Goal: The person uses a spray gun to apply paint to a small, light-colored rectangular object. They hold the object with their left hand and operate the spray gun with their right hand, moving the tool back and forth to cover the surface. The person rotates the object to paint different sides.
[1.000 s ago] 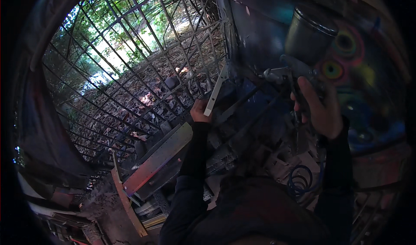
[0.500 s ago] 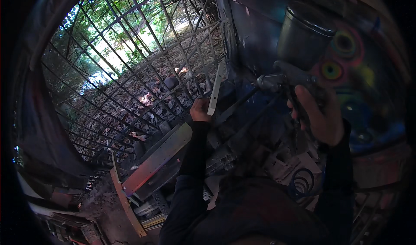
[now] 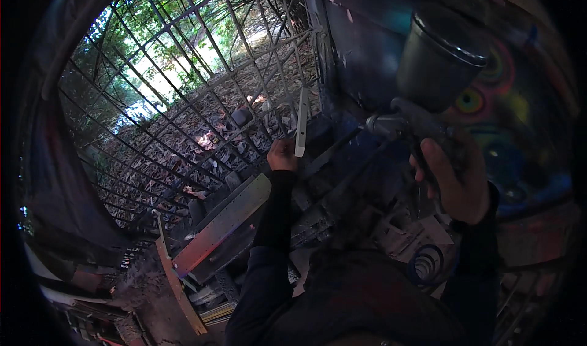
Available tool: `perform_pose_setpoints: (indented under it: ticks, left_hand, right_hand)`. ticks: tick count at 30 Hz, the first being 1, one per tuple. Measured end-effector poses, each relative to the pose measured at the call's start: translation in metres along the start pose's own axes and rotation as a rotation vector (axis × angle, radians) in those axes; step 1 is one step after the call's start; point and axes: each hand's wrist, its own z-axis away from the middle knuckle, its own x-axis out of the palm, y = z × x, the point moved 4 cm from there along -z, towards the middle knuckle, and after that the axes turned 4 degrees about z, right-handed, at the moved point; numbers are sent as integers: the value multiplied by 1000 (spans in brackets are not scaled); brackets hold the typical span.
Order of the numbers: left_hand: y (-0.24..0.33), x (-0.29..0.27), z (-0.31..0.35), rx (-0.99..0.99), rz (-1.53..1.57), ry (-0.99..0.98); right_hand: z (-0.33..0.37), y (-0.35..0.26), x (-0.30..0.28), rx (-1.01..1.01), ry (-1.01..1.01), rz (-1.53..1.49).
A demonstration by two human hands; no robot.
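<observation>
My left hand (image 3: 283, 156) is closed on the lower end of a narrow pale strip (image 3: 302, 121) with small dark holes in it, held up nearly vertical before the barred opening. My right hand (image 3: 457, 178) is wrapped round the handle of a spray gun (image 3: 416, 121), whose dark cup (image 3: 441, 58) sits on top. The gun's nozzle faces left, toward the strip, with a gap between them. Shadow hides part of the right fingers and the trigger.
Metal bars (image 3: 202, 70) cross the opening, with leaf litter beyond. A long board (image 3: 223, 223) tinted red lies below my left forearm. A coiled hose (image 3: 426, 265) hangs at lower right. Behind the gun stands a wall painted with coloured rings (image 3: 469, 100).
The spray gun and my right hand have shifted slightly right and down. The strip in my left hand has turned a little more upright, while that hand stays almost in place.
</observation>
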Motion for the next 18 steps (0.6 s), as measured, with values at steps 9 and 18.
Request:
perform_pose_setpoints:
  ticks: [9, 18]
  left_hand:
    - [1, -3, -1, -51, -39, 12]
    - [6, -6, 10, -59, 117, 55]
  right_hand:
    - [4, -2, 1, 17, 19, -17]
    - [-17, 9, -10, 11, 95, -16]
